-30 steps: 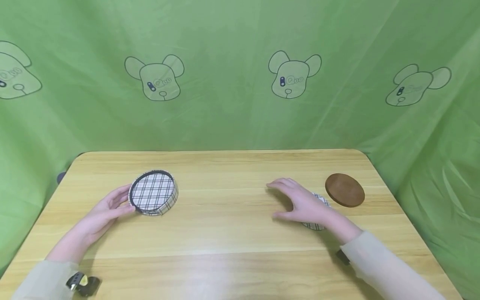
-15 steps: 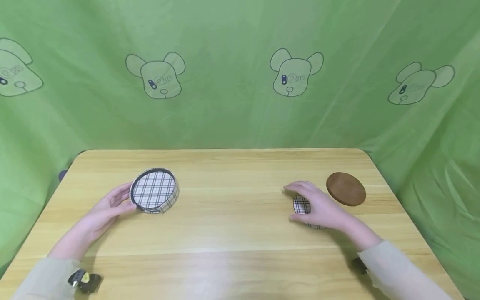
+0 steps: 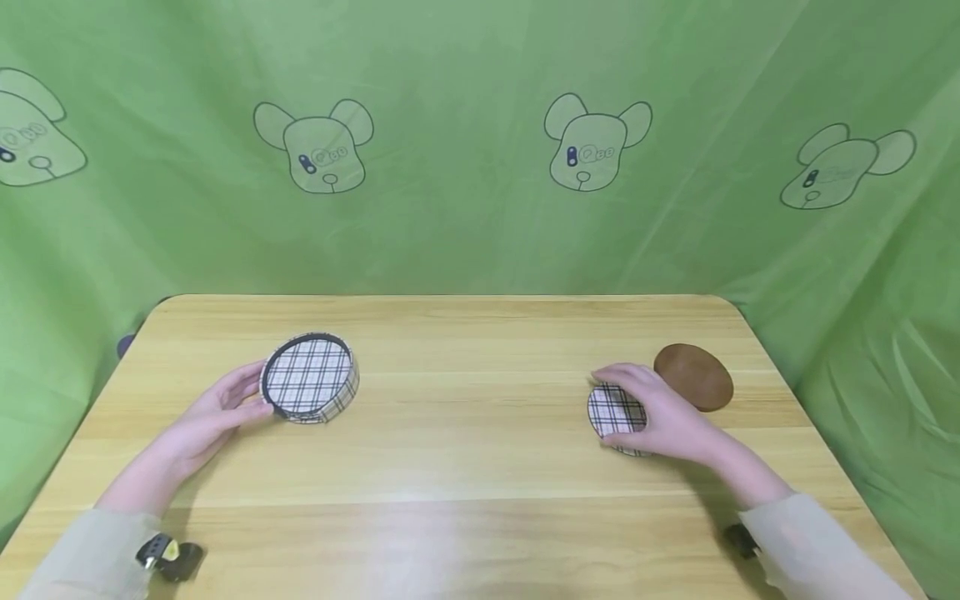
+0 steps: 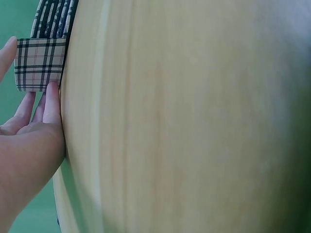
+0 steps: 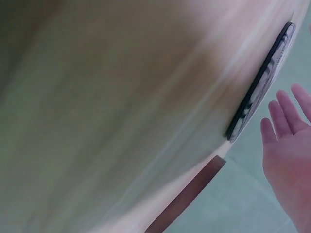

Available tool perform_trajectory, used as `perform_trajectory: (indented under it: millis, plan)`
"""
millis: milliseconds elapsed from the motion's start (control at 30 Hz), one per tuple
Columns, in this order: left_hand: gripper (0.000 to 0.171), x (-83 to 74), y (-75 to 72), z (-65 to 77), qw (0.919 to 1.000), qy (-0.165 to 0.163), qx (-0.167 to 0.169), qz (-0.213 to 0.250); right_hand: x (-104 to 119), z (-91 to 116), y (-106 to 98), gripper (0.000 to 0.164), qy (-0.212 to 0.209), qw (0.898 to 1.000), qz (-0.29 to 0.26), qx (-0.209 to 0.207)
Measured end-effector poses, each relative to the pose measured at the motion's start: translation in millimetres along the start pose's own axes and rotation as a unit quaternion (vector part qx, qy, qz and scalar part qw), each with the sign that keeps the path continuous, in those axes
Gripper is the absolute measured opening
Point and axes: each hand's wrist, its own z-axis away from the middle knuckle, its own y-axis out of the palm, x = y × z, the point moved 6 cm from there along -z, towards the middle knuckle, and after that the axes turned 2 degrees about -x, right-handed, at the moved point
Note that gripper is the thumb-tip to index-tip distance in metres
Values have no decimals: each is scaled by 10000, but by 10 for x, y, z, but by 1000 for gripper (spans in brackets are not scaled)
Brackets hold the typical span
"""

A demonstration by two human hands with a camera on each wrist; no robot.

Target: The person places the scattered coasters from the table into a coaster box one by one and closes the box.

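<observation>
A round plaid coaster holder, with a raised rim dark on the inside, is at the left of the table. My left hand grips its near-left side, thumb on the front and fingers round the far side. In the left wrist view the left hand touches the holder's plaid side wall. At the right lies a flat round plaid coaster with a dark edge. Over it hovers my right hand, thumb and fingers apart. The right wrist view has the hand above the coaster, not touching it.
A brown round coaster lies on the table just beyond the right hand. The wooden table ends at a green cloth printed with bear heads. Wrist cameras sit under both sleeves.
My right hand has moved right and back over the plaid coaster, uncovering its left part. The left hand keeps its grip on the holder in nearly the same place.
</observation>
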Motion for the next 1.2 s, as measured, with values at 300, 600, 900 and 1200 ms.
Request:
perform_trajectory:
  millis: [300, 600, 900, 1200]
  plan:
    - [86, 1, -10, -8, 10000, 52, -4, 60, -96, 103, -28, 93, 75, 9997, 204, -75]
    - [86, 7, -14, 0, 10000, -71, -48, -51, -134, 165, -58, 97, 290, 9991, 296, 45]
    - [84, 6, -4, 10, 10000, -33, -33, 15, -185, 195, -42, 104, 444, 9982, 351, 212]
    - [85, 14, 5, -2, 9999, -98, -3, -110, -210, 210, -30, 105, 496, 9976, 403, 268]
